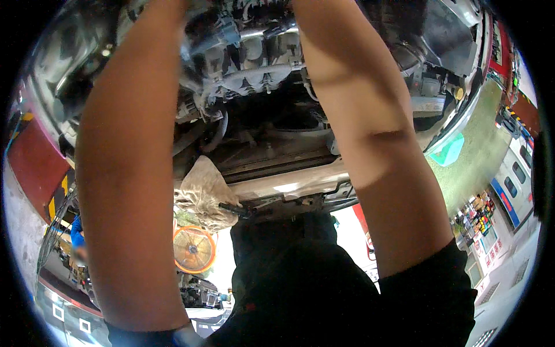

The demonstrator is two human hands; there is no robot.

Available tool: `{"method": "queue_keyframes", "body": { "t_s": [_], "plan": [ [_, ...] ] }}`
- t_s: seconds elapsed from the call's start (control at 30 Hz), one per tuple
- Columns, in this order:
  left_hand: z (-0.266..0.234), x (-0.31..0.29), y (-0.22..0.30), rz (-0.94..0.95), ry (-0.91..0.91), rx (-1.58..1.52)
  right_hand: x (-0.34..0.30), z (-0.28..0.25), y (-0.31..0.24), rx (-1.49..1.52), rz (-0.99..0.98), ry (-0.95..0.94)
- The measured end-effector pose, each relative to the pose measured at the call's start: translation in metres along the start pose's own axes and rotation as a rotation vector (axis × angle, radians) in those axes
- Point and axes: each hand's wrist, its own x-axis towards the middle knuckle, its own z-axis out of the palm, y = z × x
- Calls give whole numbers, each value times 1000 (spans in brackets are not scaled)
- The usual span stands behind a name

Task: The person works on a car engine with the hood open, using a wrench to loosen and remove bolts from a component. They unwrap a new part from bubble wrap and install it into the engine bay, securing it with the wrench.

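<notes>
Both my arms reach over the open engine bay of a car. My left forearm and my right forearm run past the upper edge of the picture, so neither hand shows. Between them lies the dusty engine, with metal castings, hoses and connectors. The hands' grip and whatever they touch are hidden. A dirty beige rag drapes over the car's front crossmember, beside my left forearm. Against the rag's lower edge rests a dark, slim piece whose kind I cannot tell.
My body in dark clothing stands close against the crossmember. An orange-rimmed fan is behind at the lower left. At far left a person in blue is partly visible. A green tub sits on the floor at right, with a white vehicle beyond.
</notes>
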Motion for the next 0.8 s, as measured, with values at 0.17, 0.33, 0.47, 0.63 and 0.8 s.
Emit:
{"method": "queue_keyframes", "body": {
  "t_s": [0.17,0.33,0.47,0.63,0.8],
  "plan": [
    [22,23,-33,143,171,279,4,-4,-25,-2,5,-50],
    [7,-3,1,-21,22,-644,40,-5,18,-760,-428,14],
    [2,-33,-19,-263,-218,-1612,36,36,33,-223,-385,103],
    [-80,-29,-21,-26,-296,-1808,49,-5,42,-285,-470,247],
    [-151,-37,-70,-4,-213,-1874,-38,-149,-69,-81,-341,-93]
  ]
}}
